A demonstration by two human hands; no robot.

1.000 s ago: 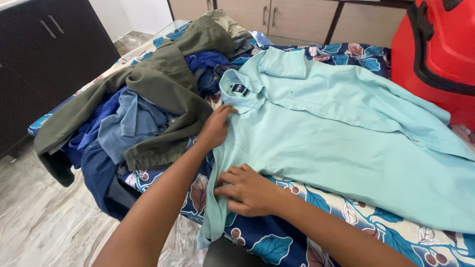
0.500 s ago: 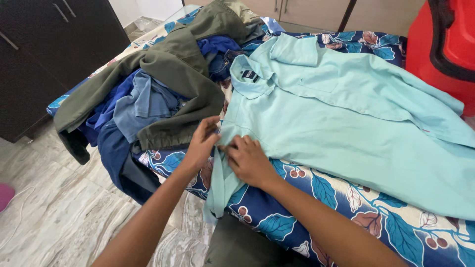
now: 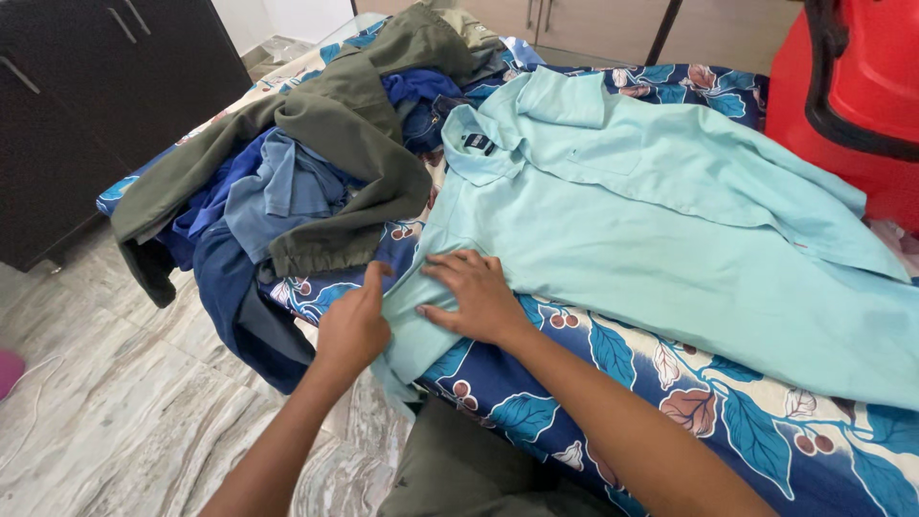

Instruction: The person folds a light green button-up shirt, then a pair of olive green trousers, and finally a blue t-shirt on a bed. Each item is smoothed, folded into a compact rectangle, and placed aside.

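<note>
Now both hands, left hand point(image 3: 352, 325) pinching, right hand point(image 3: 474, 299) flat, press the mint shirt point(image 3: 651, 230).

A single label point(image 3: 476, 144) shows: a small dark navy rectangle, lying tilted, with tiny pale marks too small to make out. It is sewn inside the collar of a mint green shirt point(image 3: 651, 239) spread flat over a blue floral bedsheet point(image 3: 728, 412). The label sits near the top middle of the view, just beside a heap of clothes to its left. No packages, signs or screens appear.
</note>
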